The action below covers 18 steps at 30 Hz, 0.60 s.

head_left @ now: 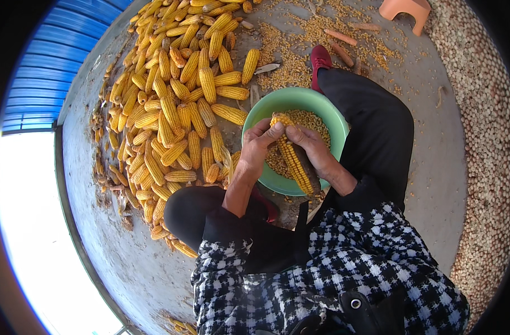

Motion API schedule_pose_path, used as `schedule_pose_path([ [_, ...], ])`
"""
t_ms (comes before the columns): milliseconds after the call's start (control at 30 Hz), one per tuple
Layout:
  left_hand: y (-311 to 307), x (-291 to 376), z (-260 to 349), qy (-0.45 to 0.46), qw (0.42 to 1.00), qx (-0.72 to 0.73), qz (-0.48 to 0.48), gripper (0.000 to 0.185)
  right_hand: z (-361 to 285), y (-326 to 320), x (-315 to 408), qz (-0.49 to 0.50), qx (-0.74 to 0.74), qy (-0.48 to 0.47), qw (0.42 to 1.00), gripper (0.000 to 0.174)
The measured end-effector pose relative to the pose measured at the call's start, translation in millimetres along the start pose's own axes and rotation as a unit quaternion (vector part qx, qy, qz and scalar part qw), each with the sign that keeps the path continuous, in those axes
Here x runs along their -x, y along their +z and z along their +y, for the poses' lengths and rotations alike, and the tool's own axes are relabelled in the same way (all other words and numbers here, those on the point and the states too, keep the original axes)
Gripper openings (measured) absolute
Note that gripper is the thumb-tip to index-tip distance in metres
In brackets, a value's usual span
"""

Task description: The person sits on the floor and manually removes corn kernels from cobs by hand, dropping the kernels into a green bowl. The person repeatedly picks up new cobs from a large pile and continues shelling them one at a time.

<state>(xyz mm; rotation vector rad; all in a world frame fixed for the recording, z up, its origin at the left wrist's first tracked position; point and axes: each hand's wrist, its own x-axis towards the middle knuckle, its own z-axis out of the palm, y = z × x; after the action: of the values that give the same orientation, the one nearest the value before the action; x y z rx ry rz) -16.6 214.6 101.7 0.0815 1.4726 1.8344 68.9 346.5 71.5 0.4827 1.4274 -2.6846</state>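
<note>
Both hands are on one yellow ear of corn (296, 165), tilted above a green plastic basin (251, 121). My left hand (257, 144) grips its upper end, with the thumb pressed on the kernels. My right hand (313, 148) meets it there, thumb against the ear just below the tip. Along the ear's right side runs a dark brown surface (308, 167); whether it is part of the cob or a separate piece, I cannot tell. Loose corn kernels (307, 119) lie in the basin under the hands. My fingers hide part of the ear.
A large heap of corn ears (171, 117) spreads to the left. Beyond the basin are scattered kernels (276, 50) and stripped cobs (340, 37). An orange plastic stool (405, 10) stands at the upper right, near a broad bank of pale, round-ended pieces, perhaps stacked cobs (485, 125). My legs flank the basin.
</note>
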Motion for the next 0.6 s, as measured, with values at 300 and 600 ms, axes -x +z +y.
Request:
schedule_pose_path([
  [300, -0.4, -0.2, 1.7, -0.002, 0.999, -0.036, 0.012, 0.044, -7.6, 10.2, 3.4, 0.03, -0.102, 0.044, 0.993, 0.04],
  [600, -1.5, -3.0, -1.6, -0.03, 0.999, 0.016, 0.011, 0.041, -6.2, 0.4, -0.2, 0.007, -0.038, 0.027, 0.999, 0.042],
])
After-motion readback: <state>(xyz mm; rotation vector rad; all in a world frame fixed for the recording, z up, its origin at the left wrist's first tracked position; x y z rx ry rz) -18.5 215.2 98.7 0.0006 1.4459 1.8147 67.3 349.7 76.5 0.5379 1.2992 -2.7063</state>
